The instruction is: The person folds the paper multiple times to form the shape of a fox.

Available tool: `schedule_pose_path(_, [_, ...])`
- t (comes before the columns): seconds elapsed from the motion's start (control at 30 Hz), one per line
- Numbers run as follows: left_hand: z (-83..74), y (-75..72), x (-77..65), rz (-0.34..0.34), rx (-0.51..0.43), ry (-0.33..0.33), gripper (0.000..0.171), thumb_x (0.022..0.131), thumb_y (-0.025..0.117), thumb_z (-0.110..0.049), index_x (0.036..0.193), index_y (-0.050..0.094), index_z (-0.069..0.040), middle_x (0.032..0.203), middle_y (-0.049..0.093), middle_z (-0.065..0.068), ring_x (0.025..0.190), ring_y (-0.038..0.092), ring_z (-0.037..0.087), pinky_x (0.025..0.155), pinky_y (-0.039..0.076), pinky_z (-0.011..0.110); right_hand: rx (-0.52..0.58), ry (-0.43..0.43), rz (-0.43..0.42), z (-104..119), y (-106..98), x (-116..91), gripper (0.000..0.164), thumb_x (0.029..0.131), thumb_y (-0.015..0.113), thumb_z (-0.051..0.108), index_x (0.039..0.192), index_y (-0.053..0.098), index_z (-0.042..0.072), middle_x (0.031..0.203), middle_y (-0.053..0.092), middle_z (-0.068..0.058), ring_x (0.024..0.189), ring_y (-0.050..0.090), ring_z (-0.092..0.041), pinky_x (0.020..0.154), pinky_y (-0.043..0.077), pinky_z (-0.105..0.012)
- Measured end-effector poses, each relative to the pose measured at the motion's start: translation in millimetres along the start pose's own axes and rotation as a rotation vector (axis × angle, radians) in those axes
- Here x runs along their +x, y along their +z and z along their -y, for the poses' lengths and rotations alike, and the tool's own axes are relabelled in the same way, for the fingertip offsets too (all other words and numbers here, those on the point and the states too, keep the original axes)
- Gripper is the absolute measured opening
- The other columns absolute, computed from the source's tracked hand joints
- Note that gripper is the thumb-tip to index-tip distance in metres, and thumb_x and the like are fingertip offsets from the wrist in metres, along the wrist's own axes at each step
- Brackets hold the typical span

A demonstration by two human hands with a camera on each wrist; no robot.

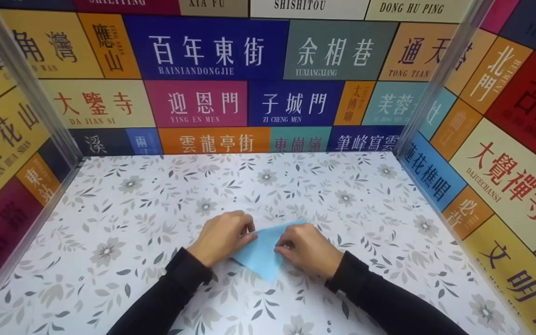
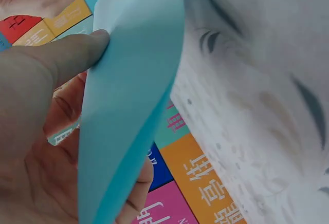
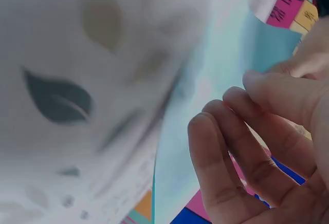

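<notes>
A light blue sheet of paper [image 1: 264,253], folded over with a loose flap, is held between both hands above the table. My left hand [image 1: 225,235] pinches its left part, the thumb [image 2: 85,52] pressed on the near face and fingers behind. In the left wrist view the paper [image 2: 131,75] bends in a curve with its layers slightly apart. At its right side my right hand [image 1: 307,246] has curled fingers, thumb and fingertips together at the paper. The right wrist view shows these fingertips [image 3: 203,124] against the pale sheet [image 3: 177,167]; exactly where they grip is partly hidden.
A white table cover [image 1: 156,209] with grey flowers and leaves lies under the hands. Colourful panels [image 1: 203,51] with Chinese place names stand at the back and both sides. Clear corner strips [image 1: 419,111] join the panels.
</notes>
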State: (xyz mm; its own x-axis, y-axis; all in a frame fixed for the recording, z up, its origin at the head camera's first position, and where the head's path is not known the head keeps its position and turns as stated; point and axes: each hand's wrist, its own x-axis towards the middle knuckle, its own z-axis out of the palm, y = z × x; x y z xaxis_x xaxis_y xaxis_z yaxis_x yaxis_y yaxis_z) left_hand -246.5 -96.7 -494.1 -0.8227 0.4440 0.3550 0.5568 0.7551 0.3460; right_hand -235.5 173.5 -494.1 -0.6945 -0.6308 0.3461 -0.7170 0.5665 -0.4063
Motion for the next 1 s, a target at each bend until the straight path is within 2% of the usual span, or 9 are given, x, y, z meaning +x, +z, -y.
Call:
schedule_pose_path(0.27, [-1.6, -20.7, 7.3, -0.039, -0.018, -0.027, 0.014, 0.102, 0.092, -0.031, 0.100, 0.084, -0.019, 0.091, 0.076, -0.004, 0.075, 0.066, 0.010, 0.066, 0.056, 0.028, 0.031, -0.024, -0.149, 0.8, -20.6, 16.4, 0.004, 0.099, 0.091, 0.006, 0.101, 0.090, 0.009, 0.091, 0.084, -0.006, 0.082, 0.081, -0.017, 0.076, 0.070, -0.031])
schedule_pose_path(0.43, [-2.9, -31.7, 10.8, -0.085, -0.008, -0.024, 0.013, 0.102, 0.092, -0.030, 0.101, 0.084, -0.019, 0.094, 0.078, -0.004, 0.078, 0.070, 0.012, 0.068, 0.059, 0.031, 0.075, -0.008, -0.231, 4.7, -34.0, 26.6, 0.003, 0.102, 0.091, 0.010, 0.102, 0.090, 0.007, 0.094, 0.085, -0.007, 0.082, 0.083, -0.019, 0.074, 0.072, -0.036])
schedule_pose_path(0.6, [-5.7, -39.8, 15.3, -0.100, -0.018, -0.024, 0.012, 0.103, 0.091, -0.029, 0.104, 0.085, -0.018, 0.097, 0.078, -0.002, 0.080, 0.072, 0.014, 0.069, 0.060, 0.033, 0.103, 0.001, -0.314, 10.2, -44.5, 34.7, 0.004, 0.103, 0.091, 0.012, 0.106, 0.091, 0.010, 0.097, 0.086, -0.005, 0.084, 0.083, -0.016, 0.076, 0.072, -0.034])
schedule_pose_path(0.73, [-7.9, -44.4, 18.4, -0.120, -0.016, -0.014, 0.012, 0.105, 0.090, -0.029, 0.105, 0.085, -0.018, 0.098, 0.079, -0.002, 0.080, 0.071, 0.014, 0.068, 0.060, 0.033, 0.094, 0.001, -0.354, 15.0, -47.8, 38.7, 0.006, 0.103, 0.091, 0.014, 0.109, 0.091, 0.012, 0.101, 0.087, -0.004, 0.087, 0.083, -0.015, 0.079, 0.072, -0.031])
schedule_pose_path(0.87, [-10.2, -46.9, 17.8, -0.160, 0.011, 0.014, 0.012, 0.104, 0.091, -0.028, 0.104, 0.085, -0.018, 0.097, 0.079, -0.002, 0.079, 0.073, 0.015, 0.067, 0.061, 0.034, 0.064, -0.019, -0.369, 17.4, -46.1, 40.5, 0.009, 0.104, 0.091, 0.016, 0.111, 0.091, 0.010, 0.103, 0.086, -0.005, 0.091, 0.082, -0.021, 0.081, 0.071, -0.039])
schedule_pose_path(1.0, [-12.6, -47.5, 16.1, -0.170, 0.030, 0.041, 0.012, 0.104, 0.091, -0.028, 0.105, 0.085, -0.018, 0.096, 0.078, -0.001, 0.080, 0.074, 0.015, 0.069, 0.063, 0.034, -0.012, -0.048, -0.390, 18.2, -43.2, 39.8, 0.010, 0.102, 0.092, 0.016, 0.112, 0.091, 0.013, 0.105, 0.084, -0.005, 0.096, 0.080, -0.024, 0.082, 0.069, -0.043])
